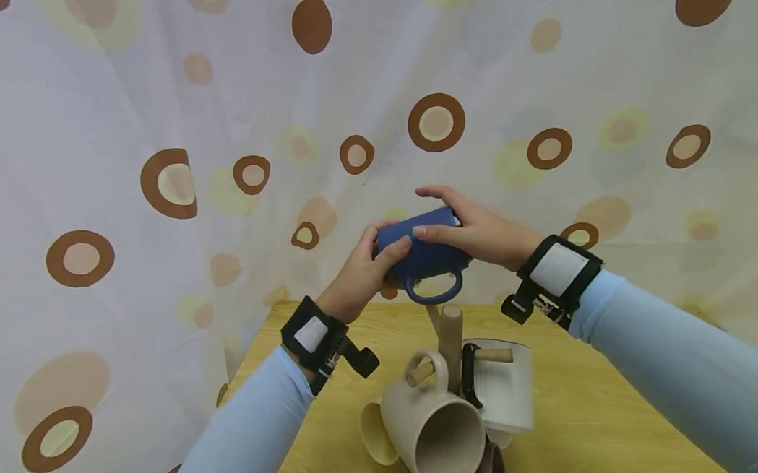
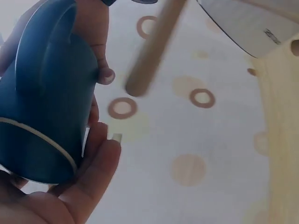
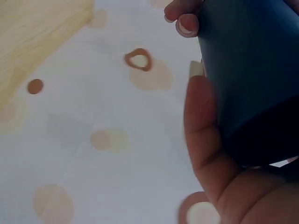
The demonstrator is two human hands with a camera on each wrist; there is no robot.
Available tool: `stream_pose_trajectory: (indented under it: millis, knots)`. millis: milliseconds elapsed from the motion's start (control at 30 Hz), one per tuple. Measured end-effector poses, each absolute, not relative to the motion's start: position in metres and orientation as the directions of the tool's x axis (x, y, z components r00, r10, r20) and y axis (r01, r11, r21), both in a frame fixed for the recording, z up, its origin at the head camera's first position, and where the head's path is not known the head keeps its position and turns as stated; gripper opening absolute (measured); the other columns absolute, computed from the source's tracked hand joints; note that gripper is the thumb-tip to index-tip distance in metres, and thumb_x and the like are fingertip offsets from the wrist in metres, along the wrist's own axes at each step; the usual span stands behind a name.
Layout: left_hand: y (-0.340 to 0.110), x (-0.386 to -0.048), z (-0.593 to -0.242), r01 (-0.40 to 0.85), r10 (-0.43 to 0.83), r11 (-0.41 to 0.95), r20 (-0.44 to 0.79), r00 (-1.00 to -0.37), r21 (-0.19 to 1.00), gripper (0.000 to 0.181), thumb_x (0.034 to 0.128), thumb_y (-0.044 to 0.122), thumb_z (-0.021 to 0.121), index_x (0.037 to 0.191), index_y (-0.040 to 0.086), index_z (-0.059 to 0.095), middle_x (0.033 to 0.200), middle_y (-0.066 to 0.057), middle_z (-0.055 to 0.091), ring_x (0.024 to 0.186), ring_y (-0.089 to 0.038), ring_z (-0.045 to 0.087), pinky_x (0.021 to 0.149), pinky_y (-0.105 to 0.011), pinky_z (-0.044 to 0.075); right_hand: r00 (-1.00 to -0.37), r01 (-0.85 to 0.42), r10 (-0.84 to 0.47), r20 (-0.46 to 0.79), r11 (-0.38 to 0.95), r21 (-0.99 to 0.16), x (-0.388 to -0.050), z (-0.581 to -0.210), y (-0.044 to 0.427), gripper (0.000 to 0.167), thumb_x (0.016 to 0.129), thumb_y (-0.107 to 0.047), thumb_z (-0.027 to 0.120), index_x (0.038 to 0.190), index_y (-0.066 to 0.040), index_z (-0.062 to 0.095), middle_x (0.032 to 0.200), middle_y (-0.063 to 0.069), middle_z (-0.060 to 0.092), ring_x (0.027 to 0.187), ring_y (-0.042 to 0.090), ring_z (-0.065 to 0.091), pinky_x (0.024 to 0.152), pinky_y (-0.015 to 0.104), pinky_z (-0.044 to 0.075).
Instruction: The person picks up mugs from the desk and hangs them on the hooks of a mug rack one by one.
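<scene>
A blue mug (image 1: 434, 258) is held up in both hands, lying on its side, with its handle hanging down towards me. My left hand (image 1: 363, 270) grips its left end, thumb along the near side. On the right end my right hand (image 1: 483, 231) holds it between thumb and fingers, one finger raised off the mug. The left wrist view shows the mug (image 2: 56, 107) with a pale line round it near the left palm. A dark opening appears at the right palm's end of the mug (image 3: 247, 56) in the right wrist view.
Below the hands, a wooden mug rack (image 1: 451, 340) with pegs stands on a wooden table (image 1: 579, 412). On it hang a beige mug (image 1: 406, 416), a white mug (image 1: 509, 395) with a black handle, a yellow one (image 1: 377, 439) and a brown one (image 1: 495, 468). A dotted curtain (image 1: 369, 71) hangs behind.
</scene>
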State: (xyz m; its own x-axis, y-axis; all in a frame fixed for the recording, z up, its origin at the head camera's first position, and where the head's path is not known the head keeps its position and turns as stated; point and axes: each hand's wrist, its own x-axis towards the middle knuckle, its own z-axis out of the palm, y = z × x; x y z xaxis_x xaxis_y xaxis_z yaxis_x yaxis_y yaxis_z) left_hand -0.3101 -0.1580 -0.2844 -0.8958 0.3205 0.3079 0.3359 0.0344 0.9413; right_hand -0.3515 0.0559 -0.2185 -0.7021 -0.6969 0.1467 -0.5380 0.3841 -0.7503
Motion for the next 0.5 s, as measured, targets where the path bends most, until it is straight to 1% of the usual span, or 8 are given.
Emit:
stream_pose_trajectory:
  millis: [100, 167, 233, 300, 400, 500]
  knots:
    - [-0.158, -0.321, -0.3, 0.232, 0.345, 0.024, 0.21, -0.915, 0.972, 0.061, 0.0997, 0.05, 0.048, 0.147, 0.018, 0.027, 0.145, -0.016, 0.037, 0.12, -0.037, 0.056, 0.088, -0.044, 0.054, -0.718, -0.489, -0.691, 0.086, 0.413, -0.768, -0.367, -0.239, 0.055, 0.066, 0.098, -0.046, 0.053, 0.153, -0.028, 0.022, 0.145, 0.024, 0.038, 0.115, 0.044, 0.059, 0.075, 0.049, 0.058]
    - [-0.159, -0.326, -0.309, 0.184, 0.364, 0.036, 0.159, -0.918, 0.982, 0.051, 0.1042, 0.04, 0.042, 0.147, 0.016, 0.027, 0.147, -0.018, 0.037, 0.122, -0.037, 0.056, 0.094, -0.046, 0.053, -0.722, -0.465, -0.69, 0.047, 0.433, -0.772, -0.374, -0.252, 0.056, 0.062, 0.099, -0.046, 0.052, 0.151, -0.024, 0.026, 0.142, 0.026, 0.039, 0.11, 0.044, 0.061, 0.067, 0.046, 0.059]
    - [-0.159, -0.33, -0.317, 0.153, 0.372, 0.072, 0.116, -0.921, 0.986, 0.048, 0.1055, 0.039, 0.039, 0.147, 0.015, 0.029, 0.145, -0.019, 0.041, 0.12, -0.034, 0.058, 0.095, -0.044, 0.052, -0.723, -0.454, -0.69, 0.019, 0.454, -0.767, -0.379, -0.261, 0.056, 0.056, 0.1, -0.046, 0.05, 0.146, -0.019, 0.034, 0.139, 0.027, 0.042, 0.104, 0.042, 0.064, 0.063, 0.044, 0.06]
    - [-0.16, -0.333, -0.323, 0.14, 0.378, 0.107, 0.09, -0.921, 0.984, 0.048, 0.106, 0.04, 0.037, 0.146, 0.014, 0.031, 0.141, -0.02, 0.046, 0.114, -0.03, 0.061, 0.094, -0.041, 0.052, -0.723, -0.445, -0.691, -0.004, 0.47, -0.762, -0.384, -0.269, 0.057, 0.052, 0.1, -0.046, 0.049, 0.141, -0.015, 0.04, 0.135, 0.026, 0.044, 0.099, 0.038, 0.065, 0.062, 0.042, 0.059]
    - [-0.161, -0.333, -0.331, 0.122, 0.386, 0.136, 0.061, -0.92, 0.983, 0.048, 0.106, 0.042, 0.036, 0.144, 0.012, 0.034, 0.131, -0.02, 0.053, 0.101, -0.022, 0.065, 0.091, -0.04, 0.053, -0.72, -0.433, -0.693, -0.043, 0.497, -0.752, -0.388, -0.276, 0.057, 0.048, 0.101, -0.047, 0.048, 0.135, -0.013, 0.048, 0.131, 0.024, 0.048, 0.094, 0.032, 0.065, 0.064, 0.04, 0.059]
    - [-0.161, -0.333, -0.339, 0.08, 0.391, 0.159, 0.012, -0.92, 0.984, 0.05, 0.1054, 0.045, 0.036, 0.142, 0.011, 0.036, 0.124, -0.018, 0.056, 0.093, -0.02, 0.065, 0.091, -0.044, 0.053, -0.703, -0.397, -0.701, -0.117, 0.524, -0.754, -0.393, -0.283, 0.057, 0.05, 0.101, -0.049, 0.046, 0.137, -0.014, 0.046, 0.129, 0.024, 0.049, 0.094, 0.031, 0.064, 0.065, 0.04, 0.058]
